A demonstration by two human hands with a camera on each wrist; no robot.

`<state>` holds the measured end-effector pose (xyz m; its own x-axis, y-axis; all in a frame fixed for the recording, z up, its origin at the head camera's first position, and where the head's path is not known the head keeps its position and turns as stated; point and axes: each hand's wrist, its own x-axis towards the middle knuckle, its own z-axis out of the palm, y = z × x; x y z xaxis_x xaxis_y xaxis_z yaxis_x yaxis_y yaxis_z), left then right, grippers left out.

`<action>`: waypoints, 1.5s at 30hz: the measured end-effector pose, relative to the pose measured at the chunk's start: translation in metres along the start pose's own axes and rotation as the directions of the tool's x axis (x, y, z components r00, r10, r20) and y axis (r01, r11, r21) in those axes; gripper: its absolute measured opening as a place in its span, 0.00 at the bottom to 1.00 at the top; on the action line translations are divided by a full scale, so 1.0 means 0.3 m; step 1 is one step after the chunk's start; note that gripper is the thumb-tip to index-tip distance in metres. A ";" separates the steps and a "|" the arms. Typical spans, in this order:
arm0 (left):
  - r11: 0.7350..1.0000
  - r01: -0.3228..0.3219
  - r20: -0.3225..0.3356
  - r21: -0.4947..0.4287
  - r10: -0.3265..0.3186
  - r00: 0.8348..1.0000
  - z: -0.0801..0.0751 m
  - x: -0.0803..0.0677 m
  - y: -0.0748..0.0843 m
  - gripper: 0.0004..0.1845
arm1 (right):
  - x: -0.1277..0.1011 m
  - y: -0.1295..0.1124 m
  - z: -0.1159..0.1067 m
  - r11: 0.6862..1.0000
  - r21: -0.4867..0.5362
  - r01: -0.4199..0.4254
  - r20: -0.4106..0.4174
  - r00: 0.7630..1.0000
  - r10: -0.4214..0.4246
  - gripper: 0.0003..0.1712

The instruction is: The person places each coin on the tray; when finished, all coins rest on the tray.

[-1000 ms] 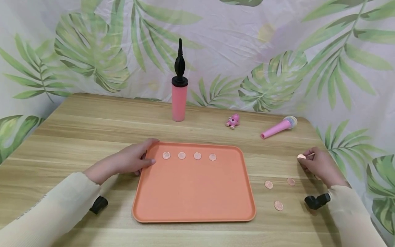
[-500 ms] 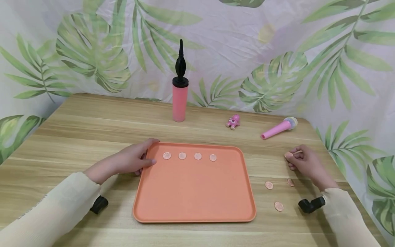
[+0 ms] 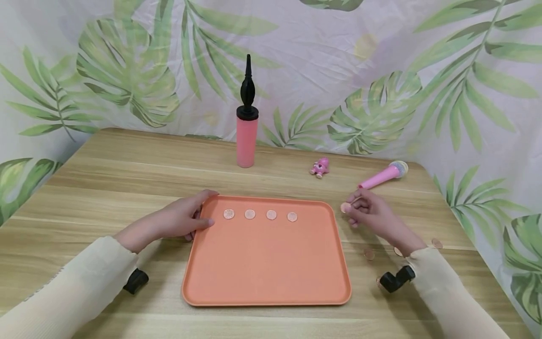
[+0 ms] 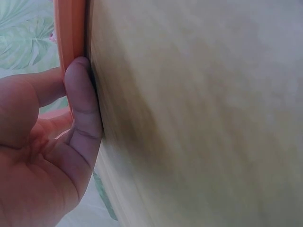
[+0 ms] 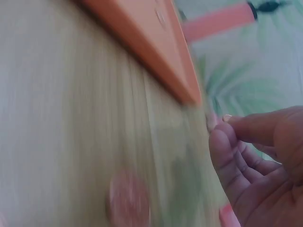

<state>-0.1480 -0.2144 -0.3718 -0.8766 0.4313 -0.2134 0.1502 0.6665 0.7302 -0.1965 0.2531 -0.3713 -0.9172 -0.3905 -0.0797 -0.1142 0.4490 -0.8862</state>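
An orange tray [image 3: 267,263] lies on the wooden table, with several copper coins [image 3: 271,214] in a row along its far side. My left hand [image 3: 178,217] grips the tray's far left corner, thumb over the rim; the left wrist view shows fingers [image 4: 83,94] against its outer wall. Just off the tray's far right corner, my right hand [image 3: 377,216] pinches a coin [image 3: 345,207] between thumb and forefinger. Only a bit of that coin [image 5: 227,117] shows in the right wrist view.
More coins [image 3: 437,243] lie on the table right of the tray, some partly behind the right wrist. Along the back stand a pink hand pump [image 3: 246,141], a small pink toy figure [image 3: 320,167] and a pink toy microphone [image 3: 383,175]. A leaf-patterned cloth [image 3: 296,61] hangs behind.
From the table's right side, my right hand has carried the pinched coin leftward to near the tray's corner. The left hand, the tray and its coins stay put.
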 end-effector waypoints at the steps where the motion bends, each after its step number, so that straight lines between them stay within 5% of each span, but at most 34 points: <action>1: 1.000 0.001 0.000 0.002 -0.001 1.000 0.000 0.001 0.000 0.38 | 0.008 -0.009 0.017 1.000 0.005 0.009 0.019 1.000 -0.009 0.15; 8: 1.000 -0.001 0.002 0.002 0.001 1.000 0.002 0.008 0.004 0.38 | 0.044 -0.054 0.114 1.000 0.008 0.012 0.130 0.991 -0.013 0.13; 17: 1.000 -0.004 0.010 0.006 0.004 1.000 0.001 0.010 0.018 0.38 | 0.066 -0.062 0.173 0.996 -0.092 0.010 0.157 0.988 0.005 0.11; 32: 1.000 -0.001 0.013 0.008 0.001 1.000 0.002 0.011 0.017 0.38 | 0.077 -0.083 0.204 0.959 -0.277 0.054 0.142 0.990 -0.014 0.07; 45: 1.000 -0.011 0.009 0.021 0.011 1.000 0.000 0.005 0.006 0.37 | 0.091 -0.096 0.209 0.946 -0.320 0.047 0.155 0.988 0.003 0.06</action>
<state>-0.1492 -0.2125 -0.3708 -0.8709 0.4437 -0.2114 0.1693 0.6746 0.7185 -0.1942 0.1792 -0.3764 -0.8474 -0.5089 -0.1518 -0.2737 0.6635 -0.6964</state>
